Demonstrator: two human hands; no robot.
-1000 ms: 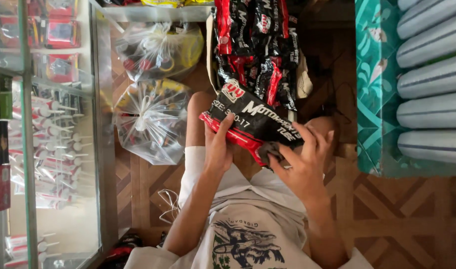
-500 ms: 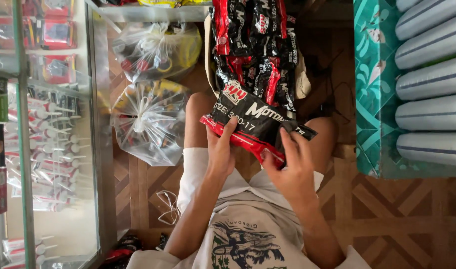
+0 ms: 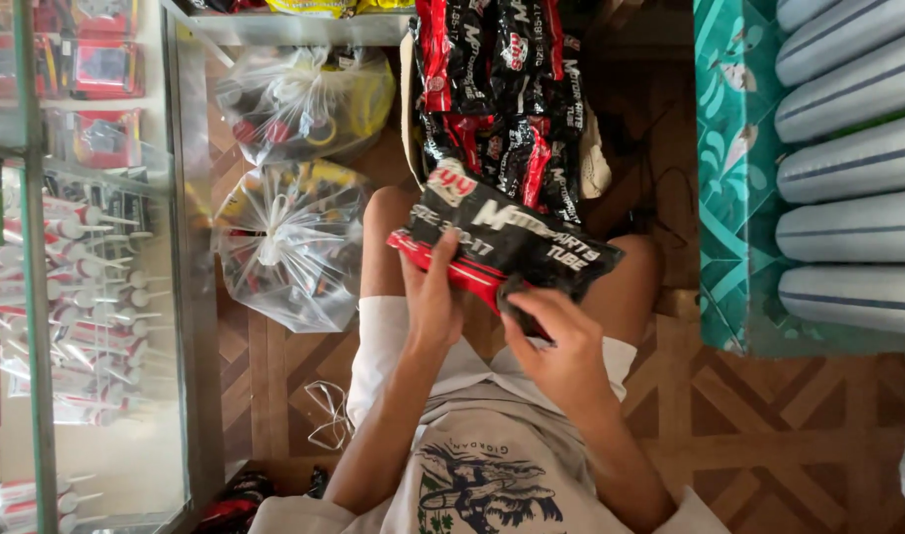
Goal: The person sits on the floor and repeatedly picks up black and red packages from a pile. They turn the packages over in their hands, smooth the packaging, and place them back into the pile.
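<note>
Holding one black-and-red packet (image 3: 507,252) over the lap, both hands are on it. Left hand (image 3: 435,302) grips the packet's near left edge, thumb on top, fingers curled under. Right hand (image 3: 556,346) pinches the lower right edge, fingers closed on the plastic.

Progress, as judged: one packet is out and in hand. A heap of like packets (image 3: 502,99) lies just beyond the knees, apparently in an open box, so most of the lot looks unhandled. No finished pile shows in view.

Materials and shapes:
- Packet: flat, oblong, glossy plastic film, slightly bowed, soft contents by the look.
- Heap: the same shiny wrappers, overlapping and creased.
- Two clear plastic bags (image 3: 289,252), knotted at the top, crinkled, holding small red, yellow and dark items; they sit left of the knees.
- Glass display case (image 3: 181,297) at far left, metal-framed, with rows of small tubes inside.
- Floor (image 3: 769,415): wood parquet, diamond pattern.
- Teal patterned cloth (image 3: 729,178) at right, beside pale ribbed cushions (image 3: 853,198).
</note>
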